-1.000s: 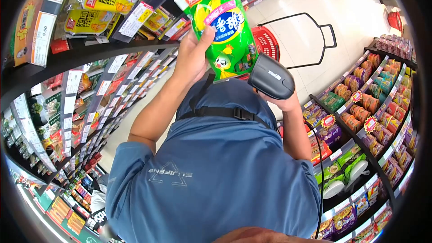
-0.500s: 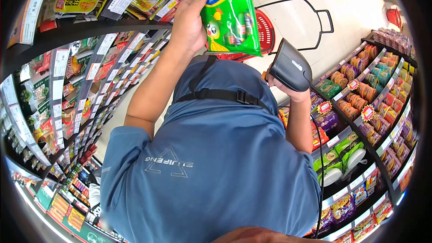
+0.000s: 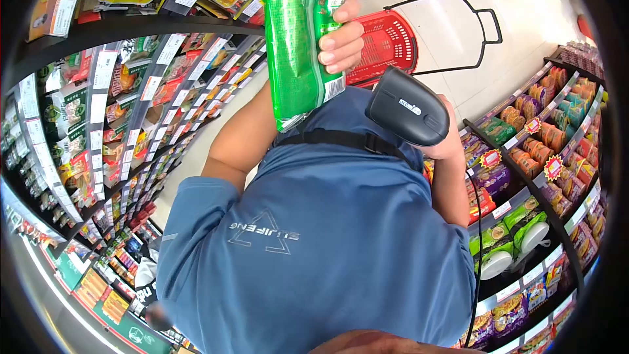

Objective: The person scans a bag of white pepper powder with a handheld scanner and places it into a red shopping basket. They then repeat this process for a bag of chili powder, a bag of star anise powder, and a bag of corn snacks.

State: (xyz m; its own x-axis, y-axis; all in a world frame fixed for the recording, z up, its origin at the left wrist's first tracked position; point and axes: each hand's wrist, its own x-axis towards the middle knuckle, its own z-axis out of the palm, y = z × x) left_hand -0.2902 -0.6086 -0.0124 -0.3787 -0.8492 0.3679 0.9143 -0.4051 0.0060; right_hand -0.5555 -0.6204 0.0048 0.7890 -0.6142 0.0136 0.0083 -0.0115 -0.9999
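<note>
A green snack bag (image 3: 295, 59) is in my left hand (image 3: 342, 44), up in front of my chest. Its back faces me, with small print and a barcode near the lower right corner. My left fingers are wrapped over the bag's right edge; the thumb is hidden behind it. In my right hand (image 3: 451, 139) is a black handheld barcode scanner (image 3: 407, 108), with its head tilted toward the bag. The scanner covers most of the right fingers. A black cable (image 3: 479, 249) hangs down along my right side.
A red shopping basket (image 3: 386, 33) with a black handle (image 3: 485, 26) is on the floor ahead. Shelves of packaged snacks (image 3: 124, 85) with price tags line my left. More shelves, with wrapped foods (image 3: 537, 134), run along my right. Part of another person (image 3: 145, 282) shows at lower left.
My left hand has turned the green bag from its front to its back and brought it lower and left. The scanner has swung left, closer to the bag.
</note>
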